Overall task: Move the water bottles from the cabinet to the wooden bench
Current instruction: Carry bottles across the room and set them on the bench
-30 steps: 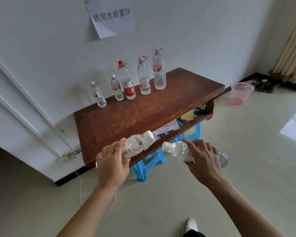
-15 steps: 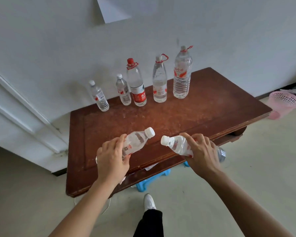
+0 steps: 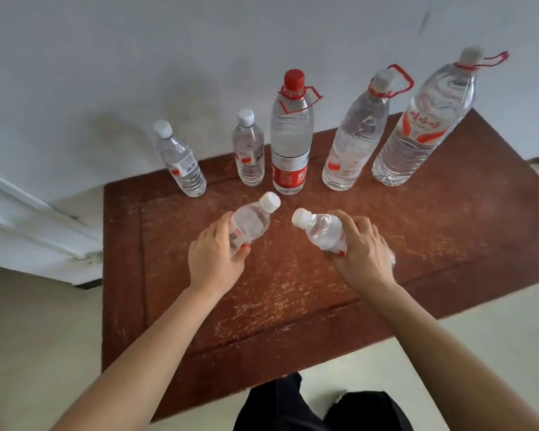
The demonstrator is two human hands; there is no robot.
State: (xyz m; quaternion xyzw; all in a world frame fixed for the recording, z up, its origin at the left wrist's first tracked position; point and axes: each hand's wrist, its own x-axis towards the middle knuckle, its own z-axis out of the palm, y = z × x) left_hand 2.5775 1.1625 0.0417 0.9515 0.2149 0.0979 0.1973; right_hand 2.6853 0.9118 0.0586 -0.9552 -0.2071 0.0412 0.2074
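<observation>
My left hand [image 3: 213, 259] grips a small clear water bottle [image 3: 251, 222] with a white cap, tilted up and to the right. A second small bottle [image 3: 319, 230], cap pointing left, is gripped by my right hand [image 3: 363, 253]. Both are held low over the middle of the worn brown wooden bench [image 3: 293, 306]. Along the bench's back edge by the wall stand several bottles: two small ones [image 3: 181, 161] [image 3: 248, 150], a tall red-capped one [image 3: 290, 141], and two large ones with red carry loops [image 3: 355, 141] [image 3: 420, 122].
A white wall [image 3: 231, 42] runs right behind the bottle row. White trim [image 3: 28, 225] slants down at the left. Pale floor surrounds the bench, and my dark trouser legs [image 3: 308, 409] stand at its near edge.
I have stepped up to the bench. Both hands, each still holding its bottle, have moved forward from the front edge to over the middle of the top, nearer the standing row.
</observation>
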